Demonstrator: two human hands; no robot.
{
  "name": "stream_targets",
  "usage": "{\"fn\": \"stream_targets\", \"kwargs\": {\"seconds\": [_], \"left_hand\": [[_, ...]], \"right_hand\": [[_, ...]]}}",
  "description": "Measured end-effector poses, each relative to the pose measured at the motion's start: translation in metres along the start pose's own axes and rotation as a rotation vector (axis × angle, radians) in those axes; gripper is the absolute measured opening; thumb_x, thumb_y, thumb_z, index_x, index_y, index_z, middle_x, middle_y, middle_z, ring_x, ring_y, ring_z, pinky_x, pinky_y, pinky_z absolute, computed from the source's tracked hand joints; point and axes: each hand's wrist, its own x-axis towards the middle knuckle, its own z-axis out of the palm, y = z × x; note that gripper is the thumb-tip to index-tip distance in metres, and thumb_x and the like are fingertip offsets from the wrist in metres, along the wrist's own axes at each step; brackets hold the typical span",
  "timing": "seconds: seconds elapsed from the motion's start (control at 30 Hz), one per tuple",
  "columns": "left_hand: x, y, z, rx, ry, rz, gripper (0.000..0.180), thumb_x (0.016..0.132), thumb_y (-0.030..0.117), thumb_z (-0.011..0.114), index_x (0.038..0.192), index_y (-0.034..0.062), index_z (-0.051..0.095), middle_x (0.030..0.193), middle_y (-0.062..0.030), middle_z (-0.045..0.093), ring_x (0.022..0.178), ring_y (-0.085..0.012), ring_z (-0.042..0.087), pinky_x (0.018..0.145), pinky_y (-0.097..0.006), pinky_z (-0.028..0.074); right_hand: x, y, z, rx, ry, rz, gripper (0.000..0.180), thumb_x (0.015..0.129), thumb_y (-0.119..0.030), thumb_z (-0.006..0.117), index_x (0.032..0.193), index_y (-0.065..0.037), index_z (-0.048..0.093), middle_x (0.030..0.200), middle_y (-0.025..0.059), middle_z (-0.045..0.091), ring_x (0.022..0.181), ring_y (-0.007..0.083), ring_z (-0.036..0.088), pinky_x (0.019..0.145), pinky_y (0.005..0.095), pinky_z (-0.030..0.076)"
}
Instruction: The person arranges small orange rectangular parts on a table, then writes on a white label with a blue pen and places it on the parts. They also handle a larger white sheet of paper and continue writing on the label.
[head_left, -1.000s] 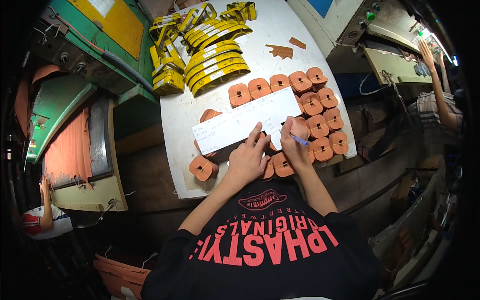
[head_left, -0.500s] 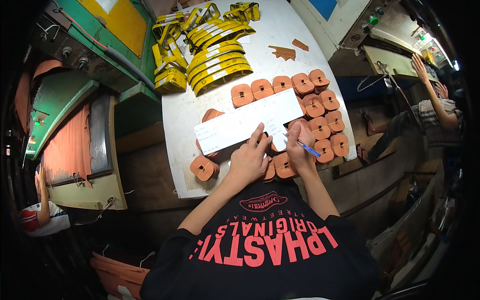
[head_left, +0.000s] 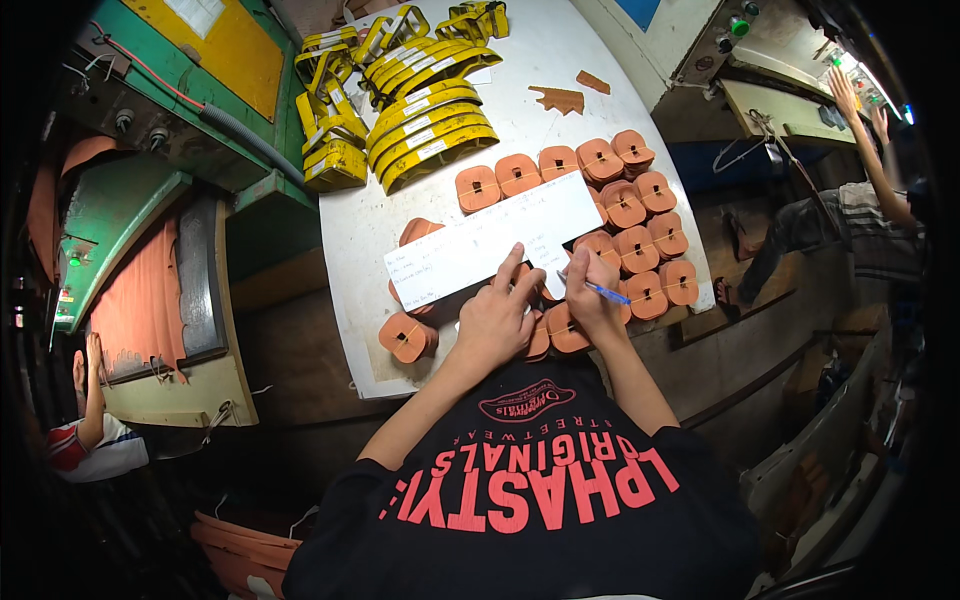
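A white sheet of paper point(head_left: 470, 245) with handwriting lies across bundles of orange-brown leather pieces. My left hand point(head_left: 497, 315) rests on its lower edge, fingers stretched out and pressing it down. My right hand point(head_left: 596, 300) grips a blue pen point(head_left: 607, 293), its tip at the paper's right part beside the written lines. Around the sheet stand tied stacks of rounded leather pieces point(head_left: 635, 248), several at its right and far side. Another leather stack point(head_left: 407, 338) sits left of my left hand. Part of the stacks is hidden beneath the paper and my hands.
Yellow cutting dies point(head_left: 433, 130) are grouped at the table's far left. Leather scraps point(head_left: 558, 99) lie on the white table point(head_left: 350, 290). Green machinery point(head_left: 130, 215) stands left. Co-workers' hands show at the left point(head_left: 93, 360) and right point(head_left: 845, 92).
My right hand and pen have shifted slightly left along the paper, while my left hand stays in place. The left co-worker's hands have moved up, and the right co-worker's arms have shifted.
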Motion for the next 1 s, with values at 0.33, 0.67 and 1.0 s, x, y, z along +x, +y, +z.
{"fn": "stream_targets", "kwargs": {"seconds": [0.33, 0.67, 1.0], "left_hand": [[0.0003, -0.0026, 0.0042, 0.013, 0.044, 0.040, 0.056, 0.085, 0.021, 0.077, 0.139, 0.0300, 0.066, 0.169, -0.0171, 0.042, 0.089, -0.0348, 0.077, 0.073, -0.045, 0.063], [-0.0002, -0.0020, 0.0037, 0.009, 0.015, 0.023, 0.057, 0.086, 0.025, 0.080, 0.140, 0.0268, 0.062, 0.172, -0.0161, 0.039, 0.087, -0.0346, 0.075, 0.073, -0.046, 0.063], [0.0002, -0.0034, 0.0050, -0.016, 0.038, 0.040, 0.058, 0.085, 0.024, 0.081, 0.139, 0.0218, 0.062, 0.171, -0.0157, 0.040, 0.088, -0.0349, 0.075, 0.074, -0.046, 0.063]], "right_hand": [[0.0009, 0.0030, -0.0008, -0.013, -0.042, 0.016, 0.042, 0.116, -0.022, 0.047, 0.081, 0.000, 0.055, 0.068, 0.0201, 0.058, 0.060, 0.0397, 0.062, 0.057, 0.0455, 0.049], [0.0021, 0.0033, 0.0032, 0.022, -0.034, 0.003, 0.051, 0.118, -0.025, 0.045, 0.076, 0.001, 0.056, 0.064, 0.0153, 0.057, 0.054, 0.0277, 0.058, 0.055, 0.0396, 0.046], [0.0027, 0.0055, 0.0003, -0.055, -0.119, -0.021, 0.044, 0.116, -0.023, 0.047, 0.080, 0.001, 0.055, 0.066, 0.0171, 0.057, 0.058, 0.0321, 0.061, 0.057, 0.0429, 0.047]]}}
